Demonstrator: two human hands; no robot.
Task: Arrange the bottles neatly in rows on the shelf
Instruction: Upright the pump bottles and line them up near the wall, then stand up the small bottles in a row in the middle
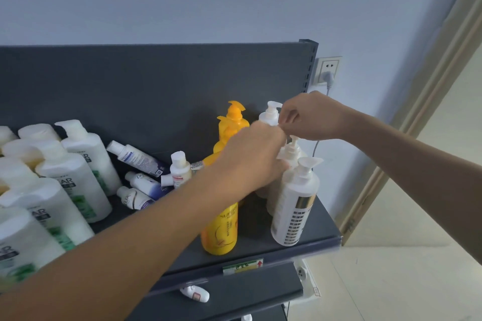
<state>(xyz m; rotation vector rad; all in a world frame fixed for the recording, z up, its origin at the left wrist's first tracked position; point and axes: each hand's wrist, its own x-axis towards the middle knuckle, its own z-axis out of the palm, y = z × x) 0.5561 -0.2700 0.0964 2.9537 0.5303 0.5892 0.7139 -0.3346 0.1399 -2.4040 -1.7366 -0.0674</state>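
Observation:
A dark grey shelf (300, 240) carries several bottles. At its right end stand three white pump bottles in a line: a front one (294, 206), a middle one (290, 151) and a back one (271, 114). My left hand (250, 159) grips the shoulder of the middle pump bottle. My right hand (310, 117) pinches that bottle's pump head from above. Yellow pump bottles (221, 229) stand in a line just left of them, partly hidden by my left arm.
Large white shampoo bottles (65, 177) fill the shelf's left part in rows. Small white and blue bottles (142, 185) lie toppled in the middle, one small bottle (179, 167) upright. A wall socket (327, 70) with a plug sits beyond the shelf's right post. Lower shelves show below.

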